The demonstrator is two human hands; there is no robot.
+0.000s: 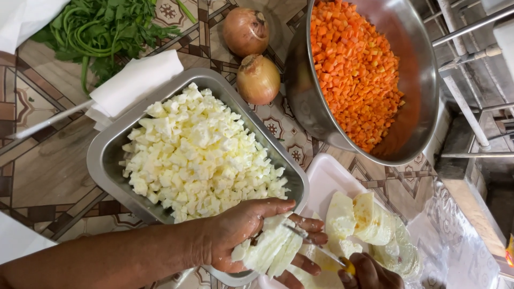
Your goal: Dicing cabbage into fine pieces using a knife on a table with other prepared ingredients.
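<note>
Cheese (270, 250) slab sits gripped in my left hand (241, 233) over the tray (104, 155) rim; my right hand (369, 273) fingers clamp the knife (313, 245). Blade slicing toward my palm could cut it if the soft cheese gives.

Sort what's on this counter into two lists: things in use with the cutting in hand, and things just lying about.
In use:
left hand holding a sliced white block
right hand with a knife
steel tray of white cubes
white board with more white pieces

Lying about:
two onions
green herbs
steel bowl of diced carrot
folded white cloth
</note>
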